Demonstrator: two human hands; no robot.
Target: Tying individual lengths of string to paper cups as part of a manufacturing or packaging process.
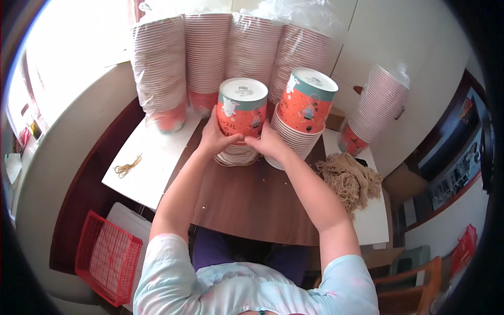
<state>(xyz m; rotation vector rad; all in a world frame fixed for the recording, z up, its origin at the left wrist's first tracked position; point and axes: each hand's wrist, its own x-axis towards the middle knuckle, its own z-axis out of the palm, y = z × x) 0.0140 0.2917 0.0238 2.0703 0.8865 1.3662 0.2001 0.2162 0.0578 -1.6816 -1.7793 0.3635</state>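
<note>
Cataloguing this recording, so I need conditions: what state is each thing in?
Left hand: curled around held stack
Right hand: gripping its other side
Held stack: nested, upside down
Neighbouring stack: nested, upside down
Bagged stacks: nested, in clear plastic
Cord heap: tangled
Small strands: loosely bunched

Nested stack of orange paper cups [242,119], teal band, white animal print, upside down, on brown tabletop [239,197]

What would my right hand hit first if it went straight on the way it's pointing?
Your right hand would meet the near-left stack of upturned orange cups, which it already seems to touch. Beyond probably stand the tall back cup stacks, though depth is hard to judge.
</note>
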